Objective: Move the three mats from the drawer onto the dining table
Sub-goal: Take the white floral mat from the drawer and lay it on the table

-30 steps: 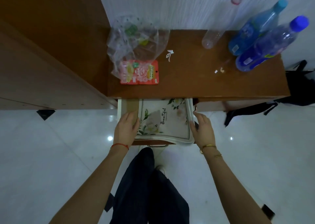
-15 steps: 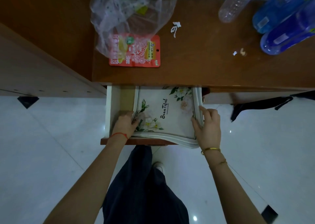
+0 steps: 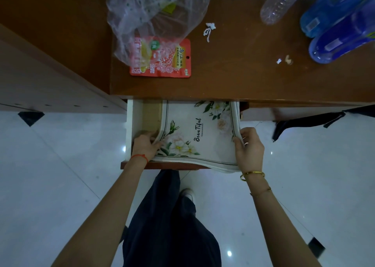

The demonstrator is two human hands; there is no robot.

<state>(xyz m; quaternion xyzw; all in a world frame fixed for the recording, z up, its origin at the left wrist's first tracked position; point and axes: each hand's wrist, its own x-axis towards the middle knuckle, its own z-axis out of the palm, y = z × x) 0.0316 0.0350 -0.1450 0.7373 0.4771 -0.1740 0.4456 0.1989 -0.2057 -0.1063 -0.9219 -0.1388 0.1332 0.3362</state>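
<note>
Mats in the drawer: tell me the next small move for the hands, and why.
Probably lift the stack of mats straight up and out of the open drawer. The left hand already has fingers tucked at the stack's left edge, the right hand grips the raised right edge, and the near corner overhangs the drawer front.

White floral mats printed "BeauTiful", lying stacked in open drawer, right edge curling up, near corner overhanging drawer front.

The mats run back under the desktop; how many are stacked is unclear.
</note>
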